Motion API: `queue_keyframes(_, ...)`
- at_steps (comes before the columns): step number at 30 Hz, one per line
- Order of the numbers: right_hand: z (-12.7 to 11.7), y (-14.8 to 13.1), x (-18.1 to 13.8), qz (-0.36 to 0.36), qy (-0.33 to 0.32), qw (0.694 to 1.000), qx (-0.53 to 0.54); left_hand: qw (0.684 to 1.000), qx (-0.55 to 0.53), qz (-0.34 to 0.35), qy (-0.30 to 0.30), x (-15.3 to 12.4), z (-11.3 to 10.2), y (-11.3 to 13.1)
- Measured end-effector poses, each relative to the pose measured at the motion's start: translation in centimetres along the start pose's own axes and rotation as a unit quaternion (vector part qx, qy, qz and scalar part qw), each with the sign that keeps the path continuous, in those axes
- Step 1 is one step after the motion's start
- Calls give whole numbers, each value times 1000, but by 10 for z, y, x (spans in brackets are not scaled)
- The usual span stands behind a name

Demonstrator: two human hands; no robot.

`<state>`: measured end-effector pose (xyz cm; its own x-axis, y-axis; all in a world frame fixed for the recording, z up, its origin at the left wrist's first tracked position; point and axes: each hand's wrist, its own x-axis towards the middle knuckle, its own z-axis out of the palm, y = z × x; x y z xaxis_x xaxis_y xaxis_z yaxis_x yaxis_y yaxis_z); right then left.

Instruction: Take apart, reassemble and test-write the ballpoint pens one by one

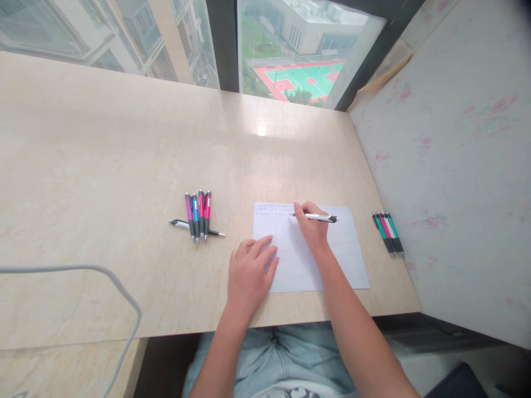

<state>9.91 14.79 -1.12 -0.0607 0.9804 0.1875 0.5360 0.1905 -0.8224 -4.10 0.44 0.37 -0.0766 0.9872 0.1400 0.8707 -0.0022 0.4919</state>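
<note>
A sheet of white paper (pixel 307 265) lies on the pale tabletop, with rows of small handwriting along its top. My right hand (pixel 312 228) is closed round a white and black pen (pixel 318 218), its tip at the third written row. The pen leans over nearly flat, its dark end pointing right. My left hand (pixel 252 268) rests flat on the paper's left edge, fingers spread and holding nothing. To its left, several pens in purple, blue and pink (pixel 201 215) lie side by side across a white and black pen (pixel 179 223).
Several green, pink and white pens (pixel 389 234) lie by the patterned wall (pixel 456 193) on the right. A grey cable (pixel 120 284) curves over the table's left front. Beyond the tabletop's far edge is a window with a dark frame (pixel 227 47).
</note>
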Motion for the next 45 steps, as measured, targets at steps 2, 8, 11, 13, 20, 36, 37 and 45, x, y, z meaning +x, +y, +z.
queue_keyframes(2,1,0,0,0,-10,1000,-7,1000,-2,-2,-1,0,0,0)
queue_keyframes(8,0,-2,0,12,-17,1000,-8,1000,-5,-4,0,1,1,-1)
queue_keyframes(11,-1,-3,0,17,-19,1000,-5,1000,-8,-3,2,1,0,-1)
queue_keyframes(13,-1,-3,0,19,-19,1000,-4,1000,-10,-4,2,1,0,0)
queue_keyframes(20,0,-2,1,23,-14,1000,-5,1000,-15,-7,7,1,0,0)
queue_keyframes(36,1,-1,0,21,14,1000,-17,1000,-17,-10,11,2,-1,2)
queue_keyframes(37,1,-1,0,22,16,999,-21,1000,-18,-9,13,2,-1,2)
queue_keyframes(45,2,-2,0,30,9,999,-22,1000,-18,-9,4,2,-2,2)
